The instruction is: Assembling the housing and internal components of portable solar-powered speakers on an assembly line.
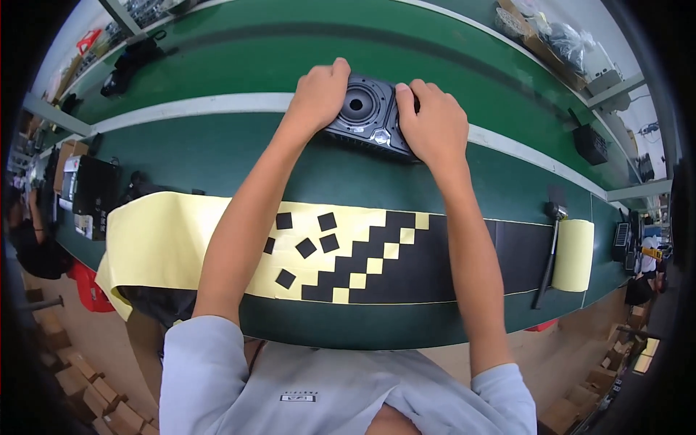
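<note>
Both my arms reach forward to a black speaker box [380,135] with a round cone, by the white rail on the far side of the bench. My left hand [319,98] grips its left end, fingers over the far edge. Around the right end is my right hand [436,123], its thumb by the top edge; part of the speaker is hidden under it. Nearer to me lies a long yellow backing strip [167,235] carrying black square pads [399,264]. Several loose black squares [305,248] are scattered on its yellow part.
The strip ends at the right in a yellow roll [573,255], with a dark-handled tool [548,257] like a hammer beside it. A black box-shaped unit [93,185] stands at the left. Beyond the white rail [210,106], a small black speaker-like box [591,145] sits at the right.
</note>
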A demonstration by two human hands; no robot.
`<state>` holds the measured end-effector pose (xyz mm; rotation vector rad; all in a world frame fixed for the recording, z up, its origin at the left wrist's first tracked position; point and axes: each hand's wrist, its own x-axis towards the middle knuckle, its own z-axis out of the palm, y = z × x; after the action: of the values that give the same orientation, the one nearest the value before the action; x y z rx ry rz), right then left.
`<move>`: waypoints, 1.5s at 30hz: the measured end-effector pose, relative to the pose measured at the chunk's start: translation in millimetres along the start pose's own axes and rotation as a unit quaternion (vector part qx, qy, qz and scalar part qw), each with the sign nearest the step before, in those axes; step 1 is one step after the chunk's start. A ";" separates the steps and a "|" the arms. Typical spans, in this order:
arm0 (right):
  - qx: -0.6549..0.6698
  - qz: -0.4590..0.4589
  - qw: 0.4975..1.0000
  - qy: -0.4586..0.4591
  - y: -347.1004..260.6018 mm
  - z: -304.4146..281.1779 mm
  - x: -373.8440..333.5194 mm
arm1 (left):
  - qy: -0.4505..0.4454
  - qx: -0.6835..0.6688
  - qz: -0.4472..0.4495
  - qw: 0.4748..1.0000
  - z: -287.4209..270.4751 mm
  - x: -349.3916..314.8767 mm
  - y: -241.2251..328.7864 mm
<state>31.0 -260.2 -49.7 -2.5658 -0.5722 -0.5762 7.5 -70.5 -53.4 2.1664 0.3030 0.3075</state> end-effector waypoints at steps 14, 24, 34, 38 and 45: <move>0.033 -0.130 0.919 -0.370 -20.7 -39.6 -6.2 | 0.038 -0.189 0.270 0.943 1.3 -78.5 -65.9; 0.062 -0.191 0.934 -0.297 -28.8 -34.9 -9.8 | 0.121 -0.200 0.205 0.950 5.5 -82.0 -46.4; 0.116 -0.161 0.885 -0.420 -16.1 -31.0 29.6 | 0.024 -0.229 0.042 0.972 -18.0 -52.5 -44.0; 0.189 -0.097 0.889 -0.405 7.5 -49.1 52.9 | -0.009 -0.083 0.002 0.996 -78.6 -19.4 3.6; -0.058 -0.108 0.978 -0.170 17.7 -17.6 108.9 | 0.141 -0.243 0.052 0.958 -183.0 -2.7 53.7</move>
<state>124.3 -251.7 11.1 -2.7515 -0.9690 -0.2415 -49.6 36.8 93.5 1.6524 0.2418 0.6803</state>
